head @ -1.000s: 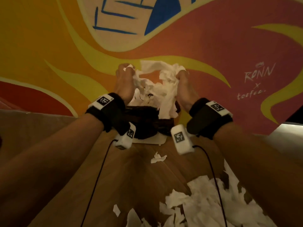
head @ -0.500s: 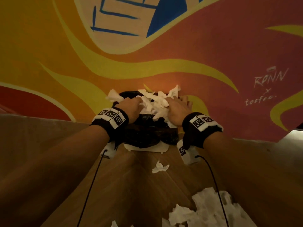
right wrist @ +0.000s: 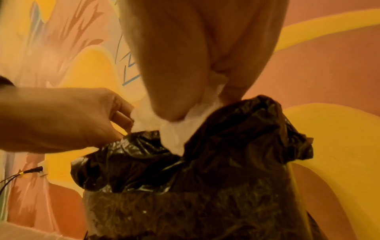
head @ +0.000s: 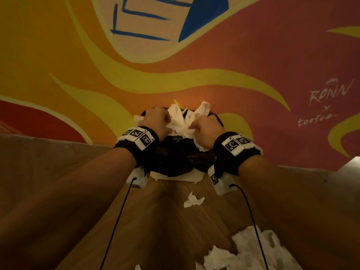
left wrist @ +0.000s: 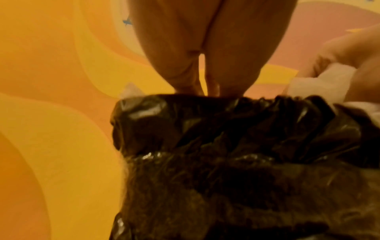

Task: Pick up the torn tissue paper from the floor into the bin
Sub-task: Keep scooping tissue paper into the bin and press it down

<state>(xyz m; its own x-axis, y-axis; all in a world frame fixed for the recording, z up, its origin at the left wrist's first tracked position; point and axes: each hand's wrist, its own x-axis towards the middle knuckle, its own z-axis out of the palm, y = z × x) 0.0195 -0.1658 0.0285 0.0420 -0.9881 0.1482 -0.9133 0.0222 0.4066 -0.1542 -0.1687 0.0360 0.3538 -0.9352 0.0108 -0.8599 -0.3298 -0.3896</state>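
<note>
your left hand (head: pixel 155 121) and right hand (head: pixel 206 131) both have fingers curled on the tissue wad (head: pixel 183 121), pressed into the bin (head: pixel 175 160) mouth. 1 scrap (head: pixel 192 200) and a pile (head: pixel 253 252) lie on the floor (head: pixel 165 230).

You see white tissue (head: pixel 182 121) bunched over the bin (head: pixel 175 162), whose liner (left wrist: pixel 236 146) is glossy black and crinkled, above a white base. Your wrist bands (head: pixel 228 154) are black and carry white tags printed with black square codes. The floor (head: pixel 165 221) is brown wood grain, scattered with white scraps (head: pixel 192 200). Behind it, the wall mural (head: pixel 97 75) swirls orange, yellow and red-pink, with a cream patch lined in blue.
</note>
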